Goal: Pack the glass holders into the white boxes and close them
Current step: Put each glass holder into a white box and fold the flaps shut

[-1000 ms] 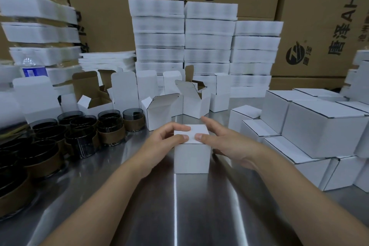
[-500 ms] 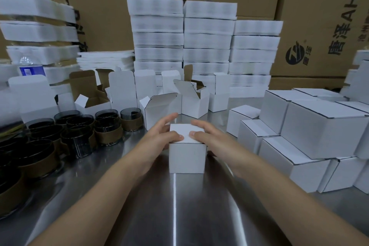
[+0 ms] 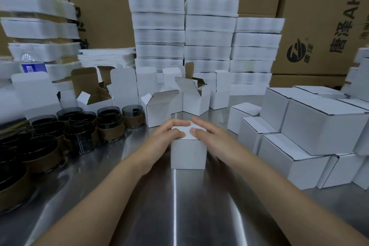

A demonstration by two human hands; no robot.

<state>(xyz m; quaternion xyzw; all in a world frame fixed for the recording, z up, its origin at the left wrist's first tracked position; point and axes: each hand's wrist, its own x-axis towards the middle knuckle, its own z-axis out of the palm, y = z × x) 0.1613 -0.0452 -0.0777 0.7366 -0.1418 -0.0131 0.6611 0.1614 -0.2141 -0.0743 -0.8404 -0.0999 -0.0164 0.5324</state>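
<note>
Boxes everywhere! Which one are the hands on? asks the first.

The small white box [image 3: 188, 154] in the middle, says the second. It stands on the shiny metal table [image 3: 179, 205], right in front of the person. The left hand [image 3: 169, 135] wraps round its left top corner and the right hand [image 3: 208, 136] wraps round its right top corner. Both thumbs lie flat on the lid. Both hands are holding it.

Is the lid shut?

It looks flat and down. I cannot see if the flap is tucked all the way in. I cannot see inside, so I cannot tell if a glass holder is in there.

Where are the glass holders [image 3: 111, 124]?

On the left side of the table, in a bunch. They are dark glass cups with brown bands round them.

Would the box be hard to hold?

I think not. Thin card is light, but it bends if you squeeze. With glass inside it would be heavier and could break if dropped. I would hold it by two side walls, low down, not by the lid. The smooth table may let it slide.
</note>
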